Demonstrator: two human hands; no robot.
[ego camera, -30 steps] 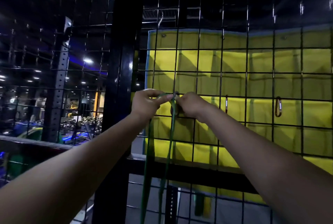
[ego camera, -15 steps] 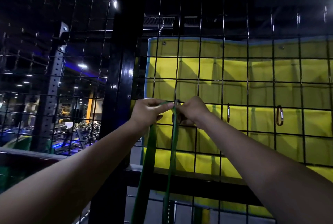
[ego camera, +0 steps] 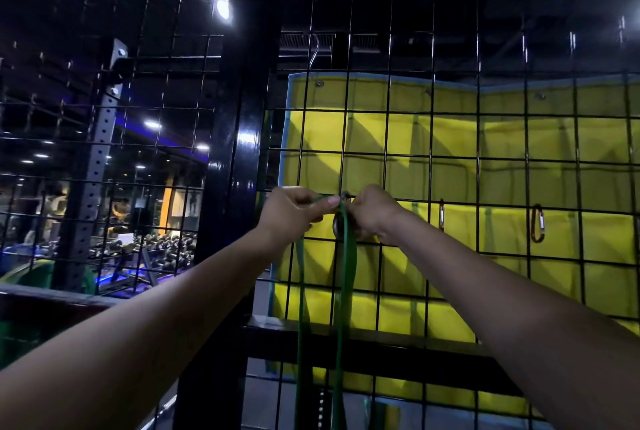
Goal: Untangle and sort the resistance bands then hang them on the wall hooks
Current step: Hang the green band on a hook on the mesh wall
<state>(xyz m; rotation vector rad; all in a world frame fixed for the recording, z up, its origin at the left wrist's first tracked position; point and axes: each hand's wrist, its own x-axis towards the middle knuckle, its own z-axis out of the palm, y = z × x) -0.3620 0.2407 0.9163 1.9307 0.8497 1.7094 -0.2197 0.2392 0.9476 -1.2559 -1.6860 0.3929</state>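
Apparently midway through hanging: green resistance band [ego camera: 347,258] held up at the wire grid wall [ego camera: 408,152], top loop pinched in the left hand [ego camera: 294,213] grip, right hand [ego camera: 370,213] curled at the dark hook [ego camera: 341,222], hold there unclear. Both strands dangling straight down, untangled. Not yet clearly seated on the hook. Two carabiners [ego camera: 536,223] further right still bare; other bands nowhere in view, so remaining count impossible to judge
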